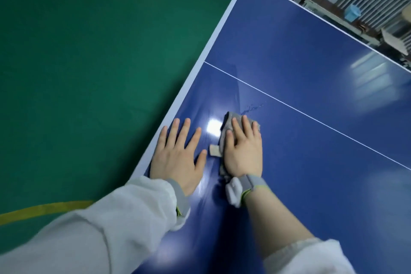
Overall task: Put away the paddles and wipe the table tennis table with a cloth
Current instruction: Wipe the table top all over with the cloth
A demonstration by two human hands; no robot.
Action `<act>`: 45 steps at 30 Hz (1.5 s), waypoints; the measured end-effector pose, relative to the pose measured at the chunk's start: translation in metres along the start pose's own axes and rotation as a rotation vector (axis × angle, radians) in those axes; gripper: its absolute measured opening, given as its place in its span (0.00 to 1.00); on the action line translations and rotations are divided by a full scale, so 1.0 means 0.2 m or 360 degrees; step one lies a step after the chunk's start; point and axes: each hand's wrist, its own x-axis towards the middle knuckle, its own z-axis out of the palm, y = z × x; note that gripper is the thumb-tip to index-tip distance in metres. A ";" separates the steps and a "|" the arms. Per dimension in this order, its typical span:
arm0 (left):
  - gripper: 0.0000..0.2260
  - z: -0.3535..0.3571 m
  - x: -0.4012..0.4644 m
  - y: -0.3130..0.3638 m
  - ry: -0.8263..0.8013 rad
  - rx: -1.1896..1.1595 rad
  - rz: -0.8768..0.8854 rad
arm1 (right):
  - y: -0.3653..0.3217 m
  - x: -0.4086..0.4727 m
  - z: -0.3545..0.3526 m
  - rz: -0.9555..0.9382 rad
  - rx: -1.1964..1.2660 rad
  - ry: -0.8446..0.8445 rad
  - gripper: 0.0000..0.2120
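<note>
Both grips flat-open: left hand [178,158] on table [311,73], right hand [243,151] atop cloth [228,121].

Glossy, smooth blue table top [289,55] with wet streaks — soft grey cloth [231,121], matt green floor [89,51].

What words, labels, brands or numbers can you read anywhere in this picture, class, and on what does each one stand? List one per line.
None can be read.
cloth tag, beside the right hand: pale, too blurred to tell whether it bears print.
table: only white lines, no lettering.
blue container beyond the table: no legible label.
left hand and wristbands: no print visible.
</note>
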 end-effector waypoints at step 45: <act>0.32 -0.12 -0.55 -0.35 -0.0086 -0.0260 0.0242 | -0.32 -1.24 0.01 -0.0459 0.0118 -0.0041 0.19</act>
